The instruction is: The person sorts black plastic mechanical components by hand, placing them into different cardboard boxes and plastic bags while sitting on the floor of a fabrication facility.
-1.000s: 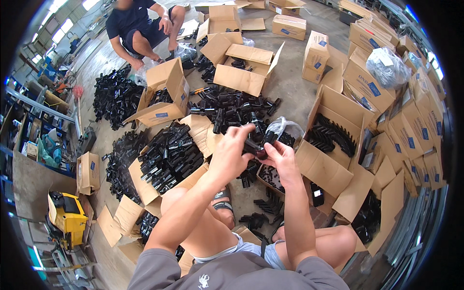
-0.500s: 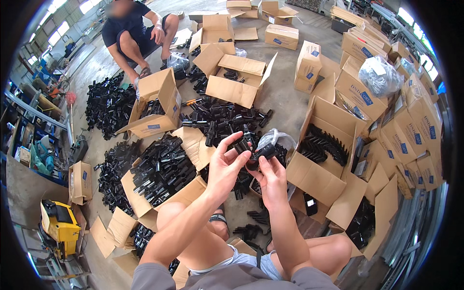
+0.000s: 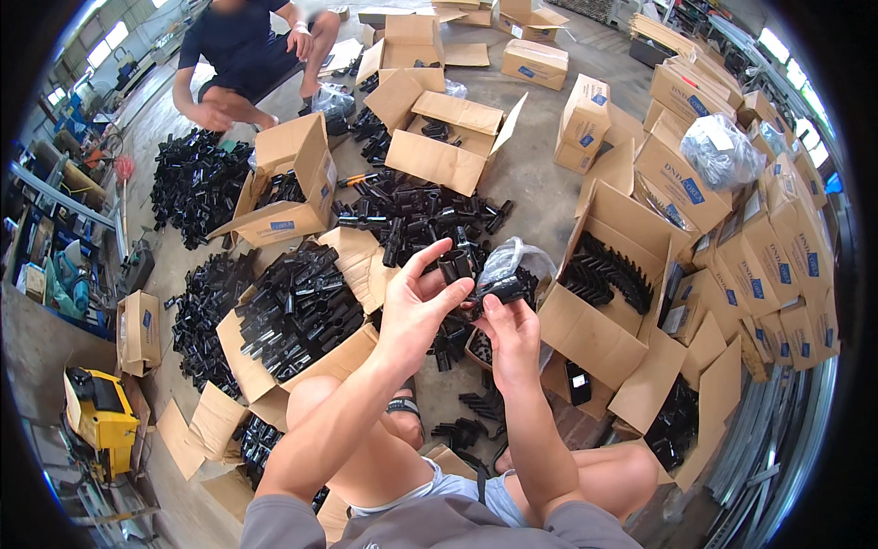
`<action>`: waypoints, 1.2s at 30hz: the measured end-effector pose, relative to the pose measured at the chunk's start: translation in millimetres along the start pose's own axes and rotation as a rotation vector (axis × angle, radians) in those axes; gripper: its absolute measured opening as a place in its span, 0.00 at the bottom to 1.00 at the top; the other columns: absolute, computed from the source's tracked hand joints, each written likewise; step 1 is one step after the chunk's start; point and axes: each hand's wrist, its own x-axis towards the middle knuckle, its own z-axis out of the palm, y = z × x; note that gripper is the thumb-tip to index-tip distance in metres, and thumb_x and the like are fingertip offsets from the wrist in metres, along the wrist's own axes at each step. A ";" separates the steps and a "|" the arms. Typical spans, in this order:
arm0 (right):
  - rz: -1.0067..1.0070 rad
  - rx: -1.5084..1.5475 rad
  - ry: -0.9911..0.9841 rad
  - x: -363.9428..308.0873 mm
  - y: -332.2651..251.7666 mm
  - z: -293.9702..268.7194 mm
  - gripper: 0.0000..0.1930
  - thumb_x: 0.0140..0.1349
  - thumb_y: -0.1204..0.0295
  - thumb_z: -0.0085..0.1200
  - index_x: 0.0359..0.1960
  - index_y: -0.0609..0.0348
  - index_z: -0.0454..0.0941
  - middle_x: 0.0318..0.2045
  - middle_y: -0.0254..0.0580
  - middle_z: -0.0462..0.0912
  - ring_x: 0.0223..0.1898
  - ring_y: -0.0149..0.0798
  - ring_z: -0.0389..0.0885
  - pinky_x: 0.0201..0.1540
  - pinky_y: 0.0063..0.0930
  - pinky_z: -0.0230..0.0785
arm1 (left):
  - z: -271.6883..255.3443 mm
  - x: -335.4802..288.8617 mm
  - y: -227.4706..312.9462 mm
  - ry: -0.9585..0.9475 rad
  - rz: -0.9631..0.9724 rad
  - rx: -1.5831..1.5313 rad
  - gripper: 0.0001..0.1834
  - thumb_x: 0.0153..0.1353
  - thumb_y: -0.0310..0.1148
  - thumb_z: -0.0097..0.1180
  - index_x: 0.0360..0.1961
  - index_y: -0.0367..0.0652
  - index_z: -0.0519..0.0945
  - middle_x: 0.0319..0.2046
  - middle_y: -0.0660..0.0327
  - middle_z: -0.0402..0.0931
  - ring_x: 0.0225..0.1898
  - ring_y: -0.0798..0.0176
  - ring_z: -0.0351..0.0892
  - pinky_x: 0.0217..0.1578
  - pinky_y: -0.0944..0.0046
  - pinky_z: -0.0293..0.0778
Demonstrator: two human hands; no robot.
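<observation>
My left hand (image 3: pixel 413 306) is raised in front of me, thumb and fingers closed on a short black tubular part. Close beside it, my right hand (image 3: pixel 512 331) pinches another black tubular part (image 3: pixel 505 290). The two pieces meet or overlap between my hands; I cannot tell whether they are joined. Beneath and beyond them lies a loose heap of similar black parts (image 3: pixel 421 215). A clear plastic bag (image 3: pixel 514 261) is just past my right hand. At my left knee, an open carton (image 3: pixel 343 359) is filled with black parts laid in rows.
To the right, an open carton (image 3: pixel 594 334) holds neatly stacked black pieces, with a phone-like black object (image 3: pixel 578 382) near it. Stacked cartons (image 3: pixel 750 274) line the right side. Another person (image 3: pixel 240 55) sits at the far left by a dark heap (image 3: pixel 194 183) and an open carton (image 3: pixel 283 224).
The black parts in my hands have been brought closer together and turned slightly. The other person's arm has drawn back from the open carton. My view has shifted slightly.
</observation>
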 end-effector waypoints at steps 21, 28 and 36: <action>0.133 0.133 -0.049 -1.7 -0.2 -5.1 0.12 0.68 0.72 0.61 0.51 0.59 0.79 0.44 0.37 0.86 0.44 0.31 0.86 0.45 0.28 0.81 | -14.8 -6.8 9.4 -0.069 -0.059 0.098 0.24 0.66 0.26 0.64 0.63 0.37 0.76 0.54 0.59 0.82 0.54 0.70 0.80 0.58 0.67 0.75; 0.089 0.128 -0.091 -1.2 3.1 -4.3 0.14 0.67 0.71 0.64 0.51 0.60 0.79 0.45 0.36 0.86 0.46 0.27 0.84 0.49 0.26 0.78 | -13.8 -4.9 3.3 -0.014 -0.025 0.118 0.20 0.69 0.26 0.61 0.61 0.37 0.76 0.52 0.56 0.83 0.54 0.67 0.81 0.58 0.66 0.76; -0.018 -0.026 -0.173 -0.2 13.1 -14.1 0.17 0.68 0.68 0.65 0.53 0.64 0.79 0.47 0.37 0.85 0.46 0.26 0.82 0.51 0.24 0.76 | -13.9 -5.3 7.1 0.034 0.003 0.162 0.19 0.70 0.26 0.60 0.60 0.34 0.76 0.49 0.56 0.84 0.50 0.66 0.83 0.55 0.66 0.78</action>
